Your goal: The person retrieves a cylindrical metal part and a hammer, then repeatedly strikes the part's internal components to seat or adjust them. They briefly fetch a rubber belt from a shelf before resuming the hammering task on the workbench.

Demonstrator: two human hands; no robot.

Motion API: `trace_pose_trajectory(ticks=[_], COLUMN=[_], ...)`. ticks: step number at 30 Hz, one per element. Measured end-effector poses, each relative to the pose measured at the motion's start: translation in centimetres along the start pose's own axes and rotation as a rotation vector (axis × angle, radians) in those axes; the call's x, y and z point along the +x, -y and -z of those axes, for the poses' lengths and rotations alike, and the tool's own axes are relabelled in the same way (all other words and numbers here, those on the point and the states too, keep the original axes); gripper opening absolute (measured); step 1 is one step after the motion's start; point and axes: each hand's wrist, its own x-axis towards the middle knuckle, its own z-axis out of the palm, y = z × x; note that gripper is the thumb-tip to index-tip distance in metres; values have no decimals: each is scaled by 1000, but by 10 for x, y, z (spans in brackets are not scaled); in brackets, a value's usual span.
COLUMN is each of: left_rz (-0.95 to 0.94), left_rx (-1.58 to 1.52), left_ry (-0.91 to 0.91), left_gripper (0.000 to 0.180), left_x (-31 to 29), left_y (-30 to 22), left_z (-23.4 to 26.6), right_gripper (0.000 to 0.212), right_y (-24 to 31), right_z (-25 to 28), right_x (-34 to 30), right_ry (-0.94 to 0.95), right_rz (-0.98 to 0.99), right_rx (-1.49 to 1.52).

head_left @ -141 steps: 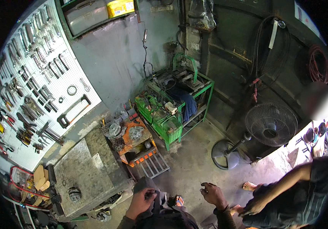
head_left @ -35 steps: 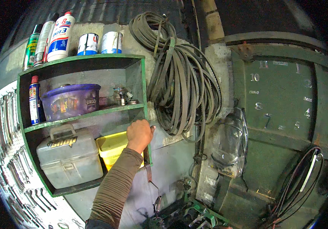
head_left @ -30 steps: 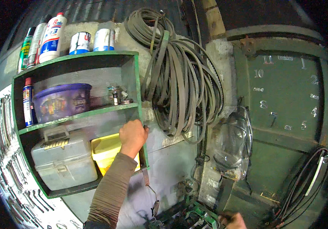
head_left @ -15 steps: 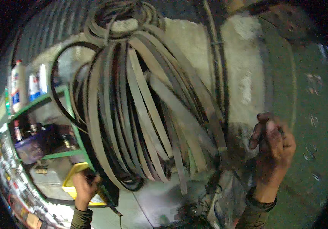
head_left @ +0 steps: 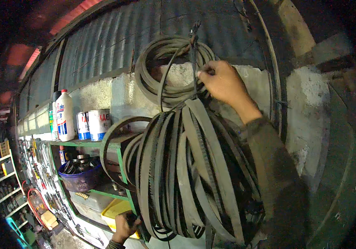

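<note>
A thick bundle of looped rubber drive belts (head_left: 173, 166) hangs against the wall. Above it a coil of hose or thin belts (head_left: 149, 79) is hung up by a dark cord (head_left: 193, 54). My right hand (head_left: 227, 83) is raised to the right side of that coil, its fingers curled closed beside the cord; whatever is between them is hidden. Low at the left of the bundle, my left hand (head_left: 124, 227) is closed in front of a yellow container (head_left: 115, 208). Something dark shows at its fingers, too unclear to name.
A green shelf (head_left: 86, 142) at the left carries a white bottle (head_left: 65, 116) and two paint cans (head_left: 99, 124). Under them sits a purple tub (head_left: 76, 178) of metal parts. Tools (head_left: 47, 166) line the wall farther left, and a pale rack (head_left: 10, 186) stands beyond.
My right hand has risen from beside the lower belts to the hanging coil. My left hand stays low by the yellow container. The view has tilted up, showing more of the wall.
</note>
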Motion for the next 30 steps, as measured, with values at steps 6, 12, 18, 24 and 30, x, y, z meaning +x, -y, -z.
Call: trace_pose_trajectory(ticks=[6,12,18,24,30], left_rz=[41,150,140,127,98], left_rx=[173,226,246,336,332], left_ry=[-65,-71,-56,35,88], left_gripper=[31,30,32,28,25], left_x=[-11,-11,-4,-1,-3], left_y=[5,-9,-28,-33,-25], left_z=[-9,-13,-6,1,8], right_gripper=[49,39,35,36,33], right_y=[1,2,-5,-17,-13], right_z=[-37,-54,-57,-70,-59], right_x=[56,70,72,57,66], right_ry=[206,199,120,-51,106], right_rz=[-211,-314,-211,-53,-211], right_rx=[-96,-55,-229,-288,-144])
